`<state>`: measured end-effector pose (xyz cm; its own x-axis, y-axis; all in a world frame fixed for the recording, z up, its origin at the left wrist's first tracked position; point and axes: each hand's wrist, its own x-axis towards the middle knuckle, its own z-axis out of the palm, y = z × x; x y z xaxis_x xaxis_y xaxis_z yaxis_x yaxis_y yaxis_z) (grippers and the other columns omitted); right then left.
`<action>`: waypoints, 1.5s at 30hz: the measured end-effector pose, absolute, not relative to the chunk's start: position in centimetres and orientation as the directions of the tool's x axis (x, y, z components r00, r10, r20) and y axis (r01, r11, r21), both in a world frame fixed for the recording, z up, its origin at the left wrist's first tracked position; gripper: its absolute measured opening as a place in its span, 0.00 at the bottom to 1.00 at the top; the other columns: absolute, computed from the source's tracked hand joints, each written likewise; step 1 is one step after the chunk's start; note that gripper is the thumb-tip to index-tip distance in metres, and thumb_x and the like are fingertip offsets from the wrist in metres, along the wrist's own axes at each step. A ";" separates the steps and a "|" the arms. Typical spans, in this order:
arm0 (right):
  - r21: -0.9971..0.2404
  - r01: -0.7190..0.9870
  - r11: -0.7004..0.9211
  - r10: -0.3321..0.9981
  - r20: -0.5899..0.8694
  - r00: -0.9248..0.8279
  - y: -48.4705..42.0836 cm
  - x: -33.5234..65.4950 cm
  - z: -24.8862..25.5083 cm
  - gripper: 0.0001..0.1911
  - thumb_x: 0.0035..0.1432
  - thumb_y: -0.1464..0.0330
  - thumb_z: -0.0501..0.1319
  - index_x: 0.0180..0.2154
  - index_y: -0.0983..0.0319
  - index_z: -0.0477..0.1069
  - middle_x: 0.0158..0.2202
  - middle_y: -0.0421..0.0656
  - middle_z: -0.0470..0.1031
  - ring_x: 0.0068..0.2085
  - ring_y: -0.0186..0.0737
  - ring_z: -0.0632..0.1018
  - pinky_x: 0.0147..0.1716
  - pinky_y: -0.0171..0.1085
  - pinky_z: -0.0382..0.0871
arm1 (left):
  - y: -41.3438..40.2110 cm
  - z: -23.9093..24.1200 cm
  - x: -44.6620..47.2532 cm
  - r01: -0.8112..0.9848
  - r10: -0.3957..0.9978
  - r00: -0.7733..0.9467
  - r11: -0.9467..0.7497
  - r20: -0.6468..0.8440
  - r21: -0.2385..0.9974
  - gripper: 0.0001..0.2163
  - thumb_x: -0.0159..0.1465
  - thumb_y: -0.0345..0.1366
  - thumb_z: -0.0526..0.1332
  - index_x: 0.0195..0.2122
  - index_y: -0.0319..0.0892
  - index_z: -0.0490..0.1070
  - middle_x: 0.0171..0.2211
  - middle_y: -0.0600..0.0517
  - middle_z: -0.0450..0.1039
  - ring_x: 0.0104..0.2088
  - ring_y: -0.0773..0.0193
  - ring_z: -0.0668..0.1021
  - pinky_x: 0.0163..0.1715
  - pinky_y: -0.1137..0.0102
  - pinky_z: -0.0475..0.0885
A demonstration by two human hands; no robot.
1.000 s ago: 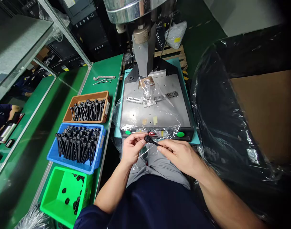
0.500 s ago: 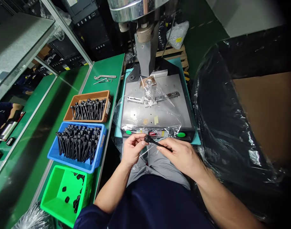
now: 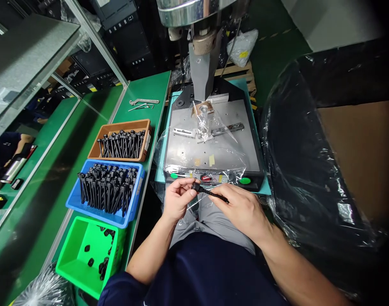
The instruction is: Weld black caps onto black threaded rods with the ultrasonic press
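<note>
Over my lap, just in front of the press, both hands hold one slim black rod-shaped part. My left hand pinches its thick round head with thumb and fingertips. My right hand is closed around the thin shaft end. Behind them is the press machine's grey metal base plate, partly draped in clear plastic film, with a small fixture under the press horn. Green buttons sit on the machine's front edge.
On the green bench at left stand a brown tray and a blue tray of black rod parts, and a green bin with small black caps. A plastic-lined cardboard box fills the right. Another person's arm shows far left.
The camera view has shifted slightly right and down. The black part has been worked a little between my fingers, with more of the shaft showing between the hands.
</note>
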<state>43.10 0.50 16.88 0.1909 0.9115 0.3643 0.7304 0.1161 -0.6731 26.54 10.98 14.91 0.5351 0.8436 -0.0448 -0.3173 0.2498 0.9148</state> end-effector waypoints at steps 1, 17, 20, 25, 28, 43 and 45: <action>-0.672 0.731 0.116 0.909 0.369 0.195 0.5 43.0 16.9 0.03 0.66 0.70 0.60 0.38 0.60 0.72 0.33 0.42 0.77 0.35 0.41 0.78 0.37 0.37 0.69 | 11.0 14.9 26.5 -0.324 0.846 0.532 0.236 -0.030 0.916 0.14 0.55 0.33 0.74 0.43 0.46 0.80 0.42 0.50 0.83 0.37 0.67 0.80 0.41 0.71 0.75; -0.769 0.610 0.190 0.905 0.378 0.195 0.6 42.6 17.7 0.03 0.67 0.70 0.60 0.40 0.59 0.73 0.36 0.41 0.77 0.38 0.39 0.78 0.40 0.37 0.71 | 10.7 15.8 26.5 -0.398 0.845 0.535 0.252 0.000 0.882 0.14 0.55 0.33 0.74 0.43 0.45 0.78 0.48 0.48 0.81 0.44 0.59 0.83 0.48 0.61 0.75; -0.756 0.623 0.202 0.895 0.401 0.196 0.8 42.2 17.7 0.03 0.66 0.68 0.61 0.37 0.59 0.71 0.31 0.40 0.74 0.32 0.38 0.76 0.34 0.36 0.70 | 10.2 16.0 26.8 -0.411 0.860 0.508 0.293 -0.050 0.863 0.16 0.52 0.35 0.75 0.41 0.44 0.77 0.45 0.49 0.81 0.40 0.60 0.83 0.43 0.64 0.76; -0.761 0.613 0.215 0.902 0.395 0.173 1.5 41.3 16.8 0.06 0.66 0.63 0.61 0.37 0.58 0.72 0.29 0.39 0.73 0.26 0.35 0.73 0.30 0.33 0.70 | 9.5 16.3 26.2 -0.410 0.868 0.467 0.382 -0.169 0.828 0.24 0.44 0.42 0.79 0.40 0.40 0.76 0.33 0.49 0.81 0.32 0.61 0.81 0.37 0.64 0.75; -0.807 0.548 0.222 0.939 0.328 0.103 2.2 40.7 16.0 0.10 0.64 0.58 0.62 0.39 0.57 0.74 0.30 0.39 0.76 0.26 0.35 0.75 0.28 0.32 0.72 | 9.4 17.1 24.4 -0.386 0.886 0.408 0.386 -0.221 0.838 0.27 0.42 0.44 0.80 0.40 0.38 0.77 0.32 0.49 0.79 0.30 0.63 0.80 0.37 0.64 0.74; -0.917 0.397 0.029 0.995 -0.012 -0.100 3.0 39.9 13.5 0.20 0.56 0.49 0.64 0.37 0.59 0.80 0.28 0.44 0.81 0.26 0.41 0.81 0.22 0.30 0.76 | 15.6 26.7 4.4 0.343 0.932 -0.160 -0.257 0.326 0.903 0.17 0.55 0.38 0.71 0.45 0.40 0.79 0.33 0.51 0.78 0.32 0.65 0.77 0.36 0.68 0.74; -0.917 0.398 0.032 0.992 -0.020 -0.126 2.9 39.9 13.6 0.18 0.57 0.51 0.64 0.38 0.58 0.80 0.28 0.44 0.81 0.26 0.42 0.81 0.20 0.30 0.76 | 15.8 25.2 4.9 0.531 0.960 -0.025 -0.224 0.279 0.818 0.14 0.57 0.36 0.68 0.45 0.41 0.79 0.32 0.51 0.78 0.30 0.66 0.76 0.34 0.69 0.73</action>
